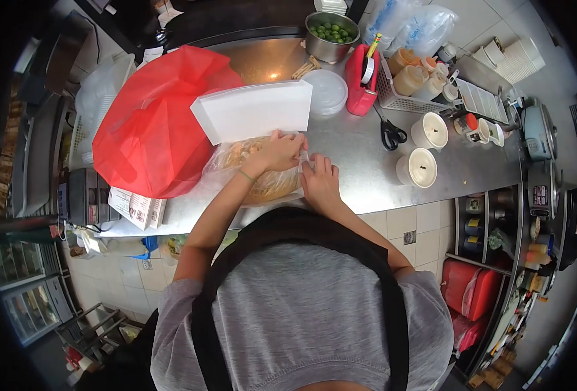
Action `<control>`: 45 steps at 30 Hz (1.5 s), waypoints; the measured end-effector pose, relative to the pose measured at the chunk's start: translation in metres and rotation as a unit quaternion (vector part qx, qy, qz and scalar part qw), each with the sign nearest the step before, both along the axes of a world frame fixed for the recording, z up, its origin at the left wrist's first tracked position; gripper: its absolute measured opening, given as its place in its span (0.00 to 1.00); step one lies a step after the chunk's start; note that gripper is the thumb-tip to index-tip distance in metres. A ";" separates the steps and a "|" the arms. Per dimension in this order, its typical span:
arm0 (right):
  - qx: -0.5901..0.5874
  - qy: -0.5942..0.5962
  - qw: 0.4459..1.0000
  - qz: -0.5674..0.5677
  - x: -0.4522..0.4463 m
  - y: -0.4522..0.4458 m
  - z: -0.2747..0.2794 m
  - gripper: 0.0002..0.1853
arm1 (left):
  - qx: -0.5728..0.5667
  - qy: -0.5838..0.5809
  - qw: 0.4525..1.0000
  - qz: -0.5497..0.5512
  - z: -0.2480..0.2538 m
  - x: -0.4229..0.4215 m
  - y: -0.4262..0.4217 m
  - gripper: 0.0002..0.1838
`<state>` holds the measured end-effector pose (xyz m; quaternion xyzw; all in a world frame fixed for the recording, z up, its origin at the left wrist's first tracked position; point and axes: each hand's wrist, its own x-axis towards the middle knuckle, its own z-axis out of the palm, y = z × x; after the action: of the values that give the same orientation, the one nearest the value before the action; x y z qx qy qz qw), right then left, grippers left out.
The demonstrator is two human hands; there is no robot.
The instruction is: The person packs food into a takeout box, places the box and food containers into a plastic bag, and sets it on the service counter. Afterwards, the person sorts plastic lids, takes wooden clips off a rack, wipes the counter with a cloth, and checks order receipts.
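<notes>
An open white takeaway box [253, 112] lies on the steel counter, its lid raised at the back. Brownish food [272, 189] fills it, covered by a clear plastic bag or sheet [218, 161]; which of the two I cannot tell. My left hand [281, 155] reaches over the food, its curled fingers gripping the plastic near the box's right side. Close beside it, my right hand [321, 182] has bent fingers closed on the plastic's right edge. Part of the food is hidden beneath my left hand and forearm.
Left of the box stands a large red plastic bag [165, 124], with printed papers [137, 207] below. Behind are a round lid [325, 91], a pot of limes [332, 52] and a red tape dispenser [360, 81]. Scissors [393, 133] and two white tubs [417, 168] lie rightward.
</notes>
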<state>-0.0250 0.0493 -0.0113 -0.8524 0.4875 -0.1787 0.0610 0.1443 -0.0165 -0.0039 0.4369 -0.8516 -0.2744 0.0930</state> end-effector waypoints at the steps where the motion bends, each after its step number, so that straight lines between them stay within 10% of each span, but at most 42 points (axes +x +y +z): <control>1: 0.032 -0.002 0.999 -0.012 0.002 -0.005 -0.002 0.14 | -0.004 -0.020 1.000 0.003 -0.001 -0.001 0.000 0.16; 7: 0.262 -0.176 0.947 0.065 -0.006 -0.051 -0.043 0.07 | -0.065 -0.015 0.997 0.041 -0.010 0.001 0.012 0.10; 13: 0.014 -0.071 0.996 0.047 -0.004 -0.025 -0.013 0.06 | -0.108 -0.070 0.991 0.035 -0.011 -0.009 0.013 0.02; 19: 0.184 -0.167 0.967 0.062 -0.044 -0.042 0.010 0.07 | -0.314 -0.115 0.942 0.035 -0.010 -0.024 0.023 0.05; 28: 0.067 -0.269 0.959 0.053 -0.030 -0.068 0.040 0.10 | -0.214 -0.206 0.954 0.050 -0.003 -0.027 0.045 0.08; 34: 0.247 -0.248 0.929 0.121 -0.001 -0.078 0.020 0.17 | -0.257 0.098 0.949 0.156 0.018 0.003 0.052 0.13; 39: 0.186 -0.218 0.936 0.202 0.037 -0.067 0.032 0.19 | -0.215 0.071 0.839 0.494 0.037 0.071 0.102 0.25; 45: 0.127 -0.186 0.900 0.374 0.126 -0.064 0.023 0.20 | -0.054 0.012 0.818 0.572 0.019 0.087 0.142 0.18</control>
<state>0.1014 -0.0149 0.0115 -0.9081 0.1313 -0.2346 0.3211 0.2313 0.1258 0.0151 0.8366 -0.4605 -0.1305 0.2665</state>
